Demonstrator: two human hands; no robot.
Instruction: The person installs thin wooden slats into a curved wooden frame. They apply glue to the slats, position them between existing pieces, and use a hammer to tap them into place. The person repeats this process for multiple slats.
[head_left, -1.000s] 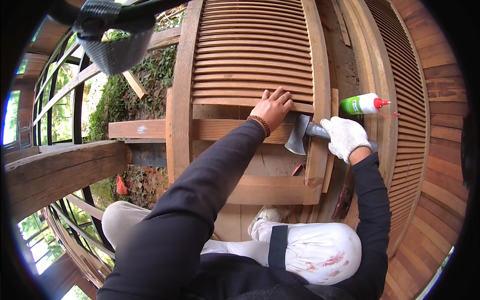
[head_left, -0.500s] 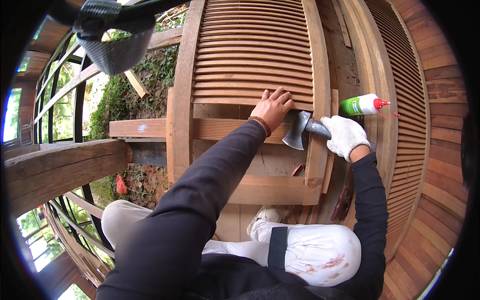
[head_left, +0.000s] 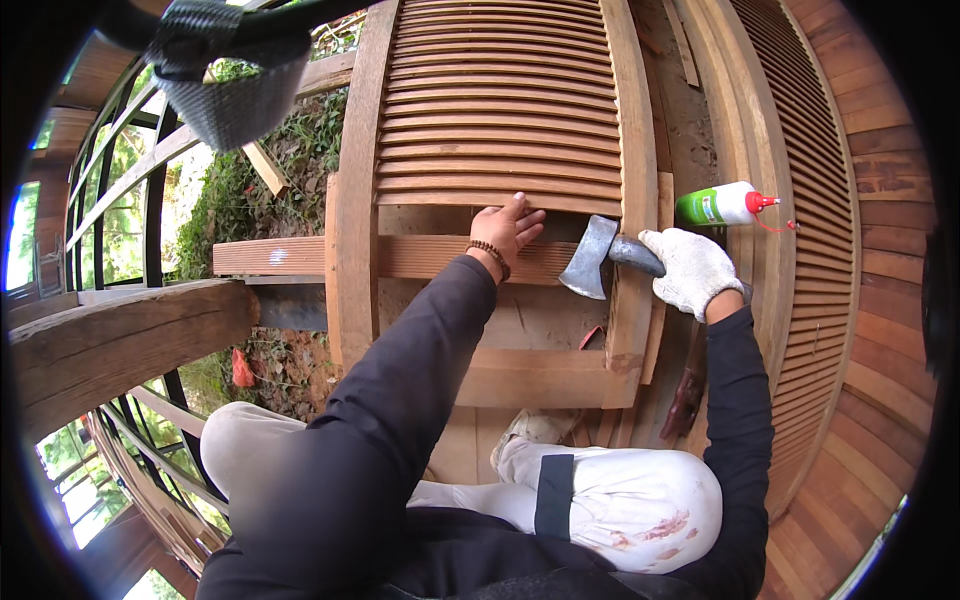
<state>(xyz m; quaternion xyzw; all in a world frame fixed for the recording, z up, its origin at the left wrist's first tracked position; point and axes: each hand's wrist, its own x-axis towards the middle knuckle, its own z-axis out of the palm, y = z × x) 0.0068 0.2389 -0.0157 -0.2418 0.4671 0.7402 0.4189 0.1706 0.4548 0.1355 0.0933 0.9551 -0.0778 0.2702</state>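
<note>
My right hand (head_left: 692, 272), in a white knit glove, is closed around the handle of a hatchet (head_left: 592, 258). The metal head points left, over the opening at the near end of a louvered wooden frame (head_left: 625, 110). My left hand (head_left: 508, 233) is bare, with a beaded bracelet at the wrist. Its fingers are spread just below the nearest slat (head_left: 450, 199), the thumb up by that slat's edge; whether it touches is unclear. Beneath this hand, a ribbed board (head_left: 300, 255) crosses under the frame.
A green and white glue bottle with a red cap (head_left: 725, 205) lies right of the frame. Farther right leans another louvered panel (head_left: 820, 250). A thick beam (head_left: 130, 340) juts in from the left, over leafy ground (head_left: 280, 170). A small red item (head_left: 591, 338) lies inside the frame's opening.
My left hand has come off the lowest slats, moving left and toward me, and has rolled over. The hatchet has shifted slightly left, its head turned a little.
</note>
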